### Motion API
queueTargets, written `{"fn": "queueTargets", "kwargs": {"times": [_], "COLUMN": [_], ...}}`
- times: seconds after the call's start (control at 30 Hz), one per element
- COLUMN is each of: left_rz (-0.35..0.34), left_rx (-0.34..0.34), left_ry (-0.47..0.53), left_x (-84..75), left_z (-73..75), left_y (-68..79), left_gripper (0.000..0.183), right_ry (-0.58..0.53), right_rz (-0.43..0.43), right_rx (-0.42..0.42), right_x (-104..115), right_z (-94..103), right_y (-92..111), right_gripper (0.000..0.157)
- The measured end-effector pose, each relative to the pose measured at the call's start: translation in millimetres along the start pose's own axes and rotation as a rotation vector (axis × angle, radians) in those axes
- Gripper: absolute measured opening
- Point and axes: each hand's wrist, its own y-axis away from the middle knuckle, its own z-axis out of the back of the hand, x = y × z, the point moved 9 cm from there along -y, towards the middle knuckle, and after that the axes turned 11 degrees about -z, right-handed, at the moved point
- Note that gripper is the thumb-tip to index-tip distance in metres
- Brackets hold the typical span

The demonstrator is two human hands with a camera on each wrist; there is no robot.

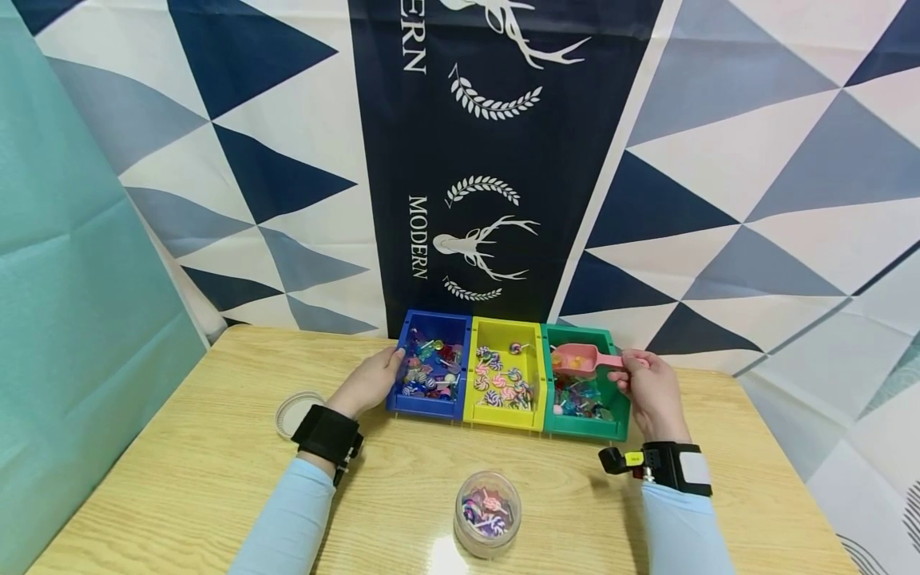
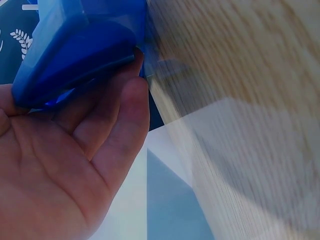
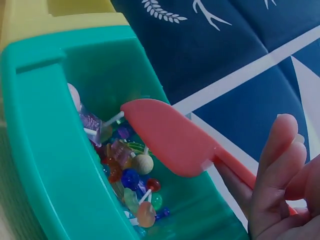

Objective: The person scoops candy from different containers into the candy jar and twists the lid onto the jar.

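My right hand [image 1: 652,391] pinches the handle of a pink scoop [image 1: 577,359], its bowl over the green bin [image 1: 620,423]. Small yellowish pieces show in the bowl. Candy-shaped charms [image 3: 131,177] of many colours lie below it in that bin. At the other end, my left hand [image 1: 368,382] grips the side of the blue bin [image 2: 95,45], thumb at the rim and fingers under the lip. Mixed charms fill the bottom of the blue bin. Between them the yellow bin [image 1: 539,371] holds swirl lollipop charms [image 1: 496,379].
A clear round jar [image 1: 487,543] with lollipop charms inside stands at the front of the wooden table [image 1: 402,495]. Near my left wrist lies a round lid [image 1: 293,413]. A patterned cloth [image 1: 460,160] hangs close behind the joined bins.
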Motion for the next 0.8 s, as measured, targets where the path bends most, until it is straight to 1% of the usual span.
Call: {"fn": "queueTargets", "kwargs": {"times": [0.07, 0.17, 0.43, 0.6, 0.8], "left_rz": [-0.016, -0.009, -0.002, -0.003, -0.019], "left_rx": [-0.002, -0.002, -0.009, -0.010, -0.011], "left_ry": [-0.006, -0.005, 0.002, 0.000, -0.004], "left_x": [-1.9, -2.2, 1.4, 1.3, 1.0], "left_z": [0.7, 0.7, -0.6, -0.4, -0.3], "left_y": [0.2, 0.5, 0.0, 0.3, -0.7], "left_gripper": [0.061, 0.057, 0.054, 0.055, 0.054], "right_ry": [-0.037, -0.078, -0.363, -0.505, -0.604], "right_rz": [-0.013, -0.045, -0.136, -0.132, -0.108], "right_rx": [0.016, 0.055, 0.242, 0.356, 0.519], "right_x": [-0.8, 1.4, -4.0, -0.8, 13.7], "right_z": [1.2, 3.0, 6.6, 2.6, -10.1], "right_y": [0.2, 6.3, 8.2, 9.2, 19.4], "right_gripper": [0.042, 0.038, 0.018, 0.012, 0.015]}}
